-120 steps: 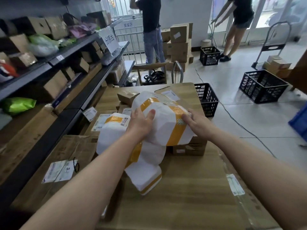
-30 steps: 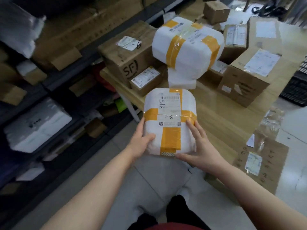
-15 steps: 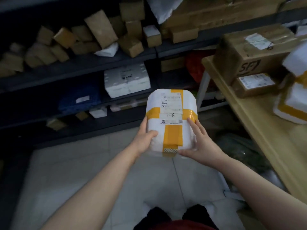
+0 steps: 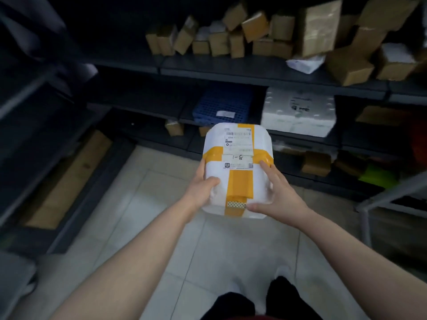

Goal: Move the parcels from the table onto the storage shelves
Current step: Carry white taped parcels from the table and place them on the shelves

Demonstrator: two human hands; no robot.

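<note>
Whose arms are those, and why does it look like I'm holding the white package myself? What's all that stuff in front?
No machine here. A person wears a camera on their head, so you see what they see, looking down. The arms are theirs. Their left hand and right hand hold a white parcel with yellow tape, one on each side, above the tiled floor. In front stand dark shelves with small cardboard boxes, a blue crate and a white foam box.
</note>
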